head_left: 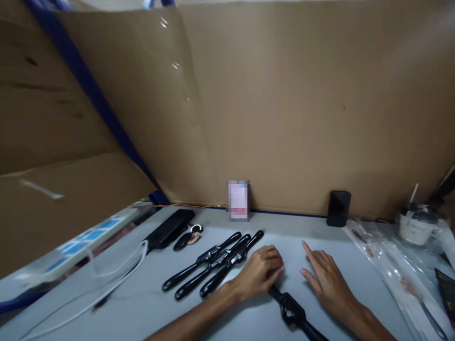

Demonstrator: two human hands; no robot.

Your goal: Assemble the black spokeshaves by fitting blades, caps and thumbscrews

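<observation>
My left hand is closed around the end of one handle of a black spokeshave, which points toward the lower edge of the view. To its right my right hand hovers over or rests on the table with the index finger stretched out and the thumb apart, holding nothing. Left of my left hand, three more black spokeshaves lie side by side on a slant: a left one, a middle one and a right one. Their handles nearly touch.
A black power strip with white cables lies on the grey table at left, beside keys. A blurred card and a dark phone lean on the cardboard wall. Plastic bags and a white cup stand right.
</observation>
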